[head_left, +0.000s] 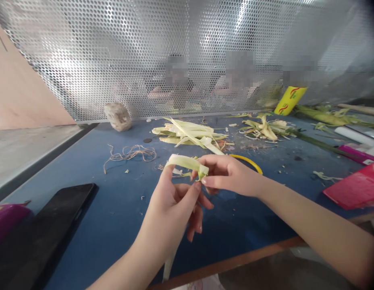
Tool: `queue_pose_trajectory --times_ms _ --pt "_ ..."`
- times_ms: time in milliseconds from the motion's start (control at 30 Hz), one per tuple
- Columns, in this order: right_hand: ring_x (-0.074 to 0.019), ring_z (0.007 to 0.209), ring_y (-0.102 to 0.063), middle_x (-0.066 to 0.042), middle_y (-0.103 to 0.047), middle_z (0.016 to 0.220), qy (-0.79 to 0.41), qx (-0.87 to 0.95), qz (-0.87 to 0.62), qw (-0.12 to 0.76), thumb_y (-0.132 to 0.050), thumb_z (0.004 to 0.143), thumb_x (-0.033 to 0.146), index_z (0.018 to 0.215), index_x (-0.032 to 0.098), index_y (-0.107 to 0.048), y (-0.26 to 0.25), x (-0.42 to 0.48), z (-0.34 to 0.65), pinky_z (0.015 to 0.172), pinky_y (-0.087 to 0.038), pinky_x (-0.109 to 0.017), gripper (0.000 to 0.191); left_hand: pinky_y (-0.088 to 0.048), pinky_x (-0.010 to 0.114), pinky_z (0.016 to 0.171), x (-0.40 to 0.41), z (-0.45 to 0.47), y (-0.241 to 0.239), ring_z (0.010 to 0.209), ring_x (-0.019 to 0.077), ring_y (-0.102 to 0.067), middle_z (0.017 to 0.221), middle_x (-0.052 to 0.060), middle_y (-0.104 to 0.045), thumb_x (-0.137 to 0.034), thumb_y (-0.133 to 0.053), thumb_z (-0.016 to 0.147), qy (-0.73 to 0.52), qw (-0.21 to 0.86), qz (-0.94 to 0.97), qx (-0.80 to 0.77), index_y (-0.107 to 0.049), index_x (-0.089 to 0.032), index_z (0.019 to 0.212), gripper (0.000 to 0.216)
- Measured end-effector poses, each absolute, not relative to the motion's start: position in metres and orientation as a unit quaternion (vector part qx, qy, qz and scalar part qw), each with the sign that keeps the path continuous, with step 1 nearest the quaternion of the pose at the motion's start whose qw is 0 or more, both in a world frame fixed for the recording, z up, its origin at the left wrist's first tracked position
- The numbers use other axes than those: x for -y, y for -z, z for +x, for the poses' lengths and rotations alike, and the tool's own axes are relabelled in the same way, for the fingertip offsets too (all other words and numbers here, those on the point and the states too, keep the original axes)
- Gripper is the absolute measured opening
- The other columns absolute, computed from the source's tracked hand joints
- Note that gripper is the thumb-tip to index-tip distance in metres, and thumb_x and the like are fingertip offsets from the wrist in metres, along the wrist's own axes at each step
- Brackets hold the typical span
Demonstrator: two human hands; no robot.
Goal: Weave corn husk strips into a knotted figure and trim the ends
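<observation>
A pale green leaf strip (187,161) arches from behind my left hand to a small folded knot of leaf between my fingertips. My left hand (171,205) pinches the underside of the knot between thumb and finger, and the strip's tail hangs below it. My right hand (223,173) grips the knot from the right with thumb and forefinger. Just beyond my hands lies a pile of pale leaf strips (187,133) on the blue table (120,213). A yellow curved band (247,161) shows behind my right hand.
At left are a black phone (60,225), tangled twine (129,154) and a whitish lump (118,117). Leaf scraps (265,128), a yellow packet (291,100) and a red packet (356,186) are on the right. A perforated metal screen (114,52) rises behind, reflecting people.
</observation>
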State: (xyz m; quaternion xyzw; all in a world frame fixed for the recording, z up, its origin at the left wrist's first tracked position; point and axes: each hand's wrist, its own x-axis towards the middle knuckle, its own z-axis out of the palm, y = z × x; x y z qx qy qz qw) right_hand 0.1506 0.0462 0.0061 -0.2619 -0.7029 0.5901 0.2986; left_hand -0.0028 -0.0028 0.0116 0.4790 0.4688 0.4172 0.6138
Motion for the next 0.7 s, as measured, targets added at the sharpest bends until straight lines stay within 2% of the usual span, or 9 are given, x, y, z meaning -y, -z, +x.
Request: queue_pose_trajectory --times_ms 100,233,467,633,700 --pt "-0.0041 0.055 -0.048 0.004 -0.052 0.068 -0.612 0.676 -0.276 0.303 -0.059 0.078 0.025 0.086 0.016 -0.053 -0.006 -0.044 0.146 0.051 -0.040 -0.015 0.013 -0.031 0.014 0.024 0.005 -0.002 -0.013 0.026 0.0082 -0.044 0.053 -0.006 -0.058 -0.026 -0.052 0.078 -0.413 0.607 0.483 -0.477 -0.025 -0.019 0.118 0.050" --pt "-0.0039 0.049 -0.044 0.005 -0.050 0.061 -0.635 0.620 -0.311 0.341 -0.060 0.076 0.027 0.079 0.015 -0.053 -0.006 -0.043 0.142 0.046 -0.037 -0.016 0.014 -0.032 0.015 0.025 0.008 0.001 -0.014 0.027 0.0089 -0.046 0.054 -0.006 -0.058 -0.027 -0.052 0.078 -0.418 0.604 0.478 -0.482 -0.014 -0.022 0.129 0.064" --pt "-0.0017 0.040 -0.024 0.010 -0.033 0.046 -0.725 0.530 -0.240 0.368 -0.060 0.074 0.018 0.072 0.015 -0.053 -0.005 -0.044 0.139 0.040 -0.024 -0.015 0.008 -0.032 0.013 0.025 0.015 0.006 -0.013 0.026 0.0071 -0.045 0.056 -0.006 -0.059 -0.026 -0.050 0.078 -0.423 0.614 0.476 -0.466 -0.004 -0.026 0.136 0.074" --pt "-0.0019 0.040 -0.020 0.010 -0.031 0.045 -0.721 0.539 -0.235 0.366 -0.056 0.079 0.018 0.078 0.015 -0.055 -0.006 -0.046 0.144 0.041 -0.022 -0.016 0.004 -0.033 0.015 0.026 0.016 0.004 -0.013 0.028 0.0086 -0.046 0.056 -0.003 -0.061 -0.026 -0.050 0.079 -0.402 0.636 0.477 -0.454 0.004 -0.027 0.138 0.080" --pt "-0.0021 0.040 -0.021 0.010 -0.031 0.046 -0.718 0.551 -0.247 0.346 -0.056 0.079 0.020 0.080 0.015 -0.055 -0.006 -0.047 0.147 0.041 -0.022 -0.017 0.005 -0.036 0.018 0.029 0.013 0.001 -0.012 0.032 0.0117 -0.051 0.056 -0.001 -0.062 -0.026 -0.051 0.078 -0.397 0.649 0.474 -0.443 0.003 -0.023 0.138 0.081"
